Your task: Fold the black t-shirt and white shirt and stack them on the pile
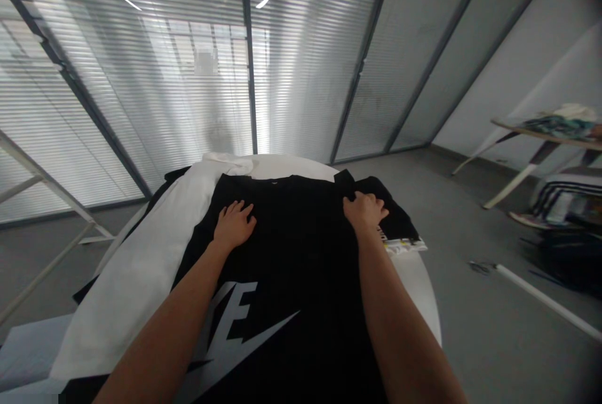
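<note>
Leaning over the round white tabletop (426, 294), we are pressing both hands onto the black T-shirt (291, 247). It is lying logo side up, spread flat across the middle, collar away from us, its big white logo (235, 329) near our edge. Our left hand (234, 223) is lying flat on the chest, fingers (242, 208) wide and splayed, gripping nothing. Our right hand (364, 211) is sitting on the shirt's shoulder with fingers curled down over the cloth; we cannot tell whether they are pinching it or only resting. Crowding us on the left, a white garment (141, 266) is running alongside and touching the shirt, with dark cloth (162, 187) peeking out beneath it. On the right, the sleeve (395, 216) is draping over a printed paper (407, 244) at the tabletop's rim. Beyond, a white pole (540, 298) is lying on the grey floor (470, 341), and a second table (540, 134) is carrying heaped clothes by the wall.
</note>
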A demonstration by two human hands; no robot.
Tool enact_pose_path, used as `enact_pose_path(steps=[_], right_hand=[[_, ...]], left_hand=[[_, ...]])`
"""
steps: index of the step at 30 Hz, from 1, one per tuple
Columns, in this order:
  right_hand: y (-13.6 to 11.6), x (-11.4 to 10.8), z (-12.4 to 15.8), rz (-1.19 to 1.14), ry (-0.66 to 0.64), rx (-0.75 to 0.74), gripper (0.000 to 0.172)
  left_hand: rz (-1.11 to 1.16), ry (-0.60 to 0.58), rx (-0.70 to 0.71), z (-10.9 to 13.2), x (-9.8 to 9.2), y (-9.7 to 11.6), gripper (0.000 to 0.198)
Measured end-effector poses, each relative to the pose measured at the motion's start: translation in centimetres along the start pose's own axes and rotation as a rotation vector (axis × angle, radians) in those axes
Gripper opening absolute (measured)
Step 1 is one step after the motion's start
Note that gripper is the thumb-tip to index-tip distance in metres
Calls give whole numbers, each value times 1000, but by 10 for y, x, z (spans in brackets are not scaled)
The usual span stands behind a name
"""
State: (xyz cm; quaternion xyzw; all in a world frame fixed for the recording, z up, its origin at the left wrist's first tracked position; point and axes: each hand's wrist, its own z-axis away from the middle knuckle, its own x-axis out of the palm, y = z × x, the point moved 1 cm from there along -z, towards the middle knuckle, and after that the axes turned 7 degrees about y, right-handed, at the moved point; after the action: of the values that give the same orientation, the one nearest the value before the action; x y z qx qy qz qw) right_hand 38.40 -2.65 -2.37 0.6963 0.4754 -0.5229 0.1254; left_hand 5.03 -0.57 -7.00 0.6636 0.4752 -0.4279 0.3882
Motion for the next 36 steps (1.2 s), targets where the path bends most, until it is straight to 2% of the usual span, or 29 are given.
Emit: enact_pose_path(steps=[3,5,8,10,15,19,22,25,27,31,36], right_hand=[[-4,1,0,-70,38,-55,37],[-8,4,-1,-177,11,-168,36],[-15,9,-2,-344,-168,-451,33],[-19,14,0,-376,-305,-568,30],[-23,17,8,-300,-612,-624,32],[-23,7,7,-358,-735,-592,34],[-27,0,5,-406,-698,-516,31],[-36,3,10,-375,-506,-501,44],[-43,12,19,-305,-425,-507,51],[-50,35,40,-139,-448,-539,57],[-46,49,46,-88,-459,-582,49]], left_hand=[[-2,-6,-2,0,-1,0,49],[-4,-7,-1,-1,-1,1,49],[-5,-18,-8,-2,-1,0,50],[-1,-24,-10,-2,-1,0,50],[5,-18,-5,-1,-2,1,50],[3,-27,-11,-1,-2,1,50],[2,-38,-15,-2,-2,1,50],[-3,-41,-18,-2,-3,2,50],[-5,-38,-16,-2,-3,3,50],[-6,-29,-22,-2,-3,3,49],[-9,-16,-18,-2,0,1,50]])
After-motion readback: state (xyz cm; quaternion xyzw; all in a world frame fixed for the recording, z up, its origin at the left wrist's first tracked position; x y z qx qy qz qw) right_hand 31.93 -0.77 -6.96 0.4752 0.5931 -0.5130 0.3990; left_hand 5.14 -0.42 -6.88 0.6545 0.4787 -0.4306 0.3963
